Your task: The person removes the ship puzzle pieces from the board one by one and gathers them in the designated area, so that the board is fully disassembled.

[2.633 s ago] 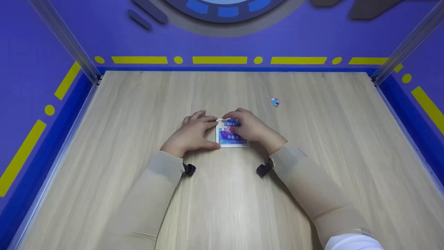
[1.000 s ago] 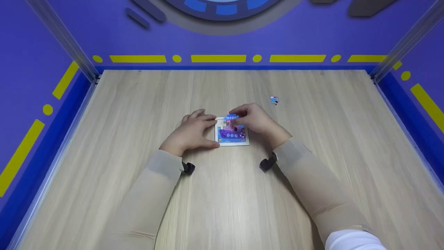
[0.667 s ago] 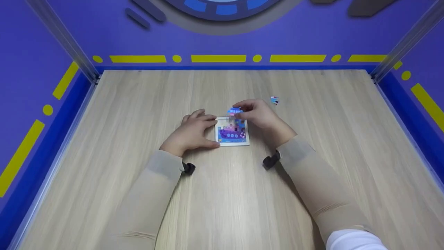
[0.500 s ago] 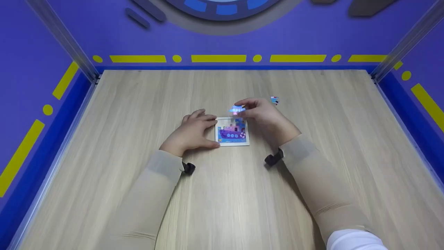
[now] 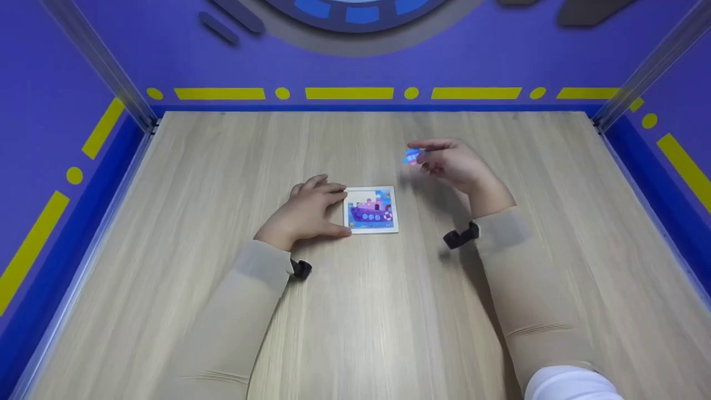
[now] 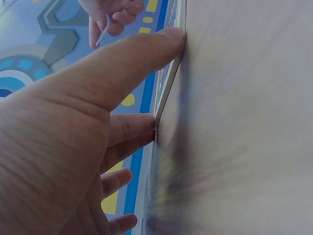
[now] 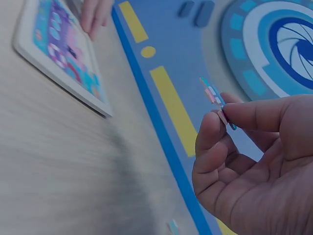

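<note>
My left hand [image 5: 304, 214] lies beside the white-framed jigsaw puzzle [image 5: 372, 231], its thumb and forefinger extended against the left edge near two corners. The puzzle shows a purple ship on blue water, with a pale bare patch at its upper left. Up and to the right of it, my right hand [image 5: 461, 166] pinches a blue and pink puzzle piece [image 5: 411, 156] between thumb and forefinger, raised off the table. The right wrist view shows this piece [image 7: 213, 94] nearly edge-on, the other fingers curled below it.
A loose puzzle piece [image 7: 173, 226] lies on the table at the bottom of the right wrist view; the right hand hides it in the head view. Purple-blue walls [image 5: 355, 72] with yellow marks enclose the wooden table [image 5: 355, 311] at back and sides.
My right hand has lifted the blue and pink piece off the puzzle and carried it up and right, baring a pale patch. The left hand has stayed at the puzzle's left edge.
</note>
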Motion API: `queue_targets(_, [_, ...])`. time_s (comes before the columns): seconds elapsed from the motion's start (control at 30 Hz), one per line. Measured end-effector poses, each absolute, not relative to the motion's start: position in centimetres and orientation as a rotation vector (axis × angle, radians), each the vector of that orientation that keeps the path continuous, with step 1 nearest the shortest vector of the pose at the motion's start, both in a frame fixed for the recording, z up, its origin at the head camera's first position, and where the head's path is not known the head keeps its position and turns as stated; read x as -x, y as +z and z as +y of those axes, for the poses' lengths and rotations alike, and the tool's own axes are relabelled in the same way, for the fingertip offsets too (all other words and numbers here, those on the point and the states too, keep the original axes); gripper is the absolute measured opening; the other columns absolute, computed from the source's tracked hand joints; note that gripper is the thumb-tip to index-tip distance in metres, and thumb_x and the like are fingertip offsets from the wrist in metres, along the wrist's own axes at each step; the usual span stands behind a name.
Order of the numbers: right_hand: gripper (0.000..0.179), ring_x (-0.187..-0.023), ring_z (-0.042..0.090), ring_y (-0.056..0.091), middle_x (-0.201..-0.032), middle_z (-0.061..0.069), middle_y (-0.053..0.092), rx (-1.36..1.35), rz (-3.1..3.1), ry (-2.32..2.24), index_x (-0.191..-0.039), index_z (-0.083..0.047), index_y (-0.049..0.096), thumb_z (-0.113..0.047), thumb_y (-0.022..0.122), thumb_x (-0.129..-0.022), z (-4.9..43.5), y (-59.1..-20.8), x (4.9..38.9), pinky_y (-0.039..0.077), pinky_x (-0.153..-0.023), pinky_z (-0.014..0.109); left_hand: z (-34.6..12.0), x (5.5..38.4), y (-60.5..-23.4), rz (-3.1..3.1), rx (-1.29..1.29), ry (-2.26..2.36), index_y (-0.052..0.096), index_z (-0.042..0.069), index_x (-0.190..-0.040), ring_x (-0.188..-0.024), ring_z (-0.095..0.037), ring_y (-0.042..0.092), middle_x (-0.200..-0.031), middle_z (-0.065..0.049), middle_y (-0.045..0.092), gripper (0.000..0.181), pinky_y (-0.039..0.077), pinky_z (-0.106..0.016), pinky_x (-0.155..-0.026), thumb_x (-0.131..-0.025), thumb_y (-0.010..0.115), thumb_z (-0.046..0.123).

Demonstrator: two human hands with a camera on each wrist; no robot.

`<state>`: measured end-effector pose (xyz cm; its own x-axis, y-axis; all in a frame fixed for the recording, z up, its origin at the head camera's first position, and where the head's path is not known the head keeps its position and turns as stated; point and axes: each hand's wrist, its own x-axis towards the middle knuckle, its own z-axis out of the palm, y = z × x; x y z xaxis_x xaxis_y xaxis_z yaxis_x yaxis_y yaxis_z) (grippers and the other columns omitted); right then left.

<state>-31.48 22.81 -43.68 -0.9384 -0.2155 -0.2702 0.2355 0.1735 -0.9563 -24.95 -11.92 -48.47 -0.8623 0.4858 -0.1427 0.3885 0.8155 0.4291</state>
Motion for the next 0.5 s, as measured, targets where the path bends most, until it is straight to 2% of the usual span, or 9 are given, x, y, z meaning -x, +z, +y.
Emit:
queue_targets(0.13, [0.042, -0.082, 0.012, 0.067, -0.100, -0.001, 0.077, -0.061, 2.094, -1.940, -0.152, -0.010, 0.071, -0.005, 0.065, -0.110, 24.6, -43.0, 31.8, 0.057, -0.072, 0.021, -11.9, 25.0, -48.5, 2.760, -0.677, 0.569, 0.055, 0.015, -0.169, -0.178, -0.035, 0.019, -0.181, 0.001, 0.046, 0.097, 0.018, -0.064, -0.144, -0.091, 0.089, 0.061])
queue_targets(0.2, [0.041, -0.080, 0.012, 0.069, -0.099, -0.001, 0.078, -0.087, 2.089, -2.006, -0.150, -0.005, 0.067, -0.005, 0.067, -0.110, 25.6, -42.9, 32.0, 0.057, -0.070, 0.020, -11.9, 25.0, -48.5, 2.760, -0.676, 0.572, 0.055, 0.015, -0.169, -0.178, -0.035, 0.019, -0.181, 0.002, 0.046, 0.097, 0.018, -0.064, -0.144, -0.091, 0.089, 0.061])
queue_targets(0.37, [0.027, -0.081, 0.013, 0.071, -0.096, 0.000, 0.076, -0.190, 2.105, -2.115, -0.130, -0.003, 0.058, -0.005, 0.073, -0.107, 27.7, -43.1, 32.5, 0.059, -0.072, 0.021, -12.0, 25.0, -48.5, 2.754, -0.664, 0.583, 0.055, 0.016, -0.169, -0.179, -0.034, 0.018, -0.181, 0.003, 0.046, 0.096, 0.016, -0.064, -0.144, -0.091, 0.090, 0.061])
queue_targets(0.5, [0.024, -0.085, 0.013, 0.073, -0.098, 0.001, 0.076, -0.266, 2.084, -2.157, -0.125, -0.004, 0.059, -0.006, 0.074, -0.107, 29.1, -43.7, 32.8, 0.062, -0.076, 0.022, -11.9, 24.9, -48.5, 2.753, -0.664, 0.588, 0.056, 0.016, -0.168, -0.178, -0.034, 0.018, -0.181, 0.003, 0.046, 0.097, 0.017, -0.065, -0.144, -0.090, 0.091, 0.060])
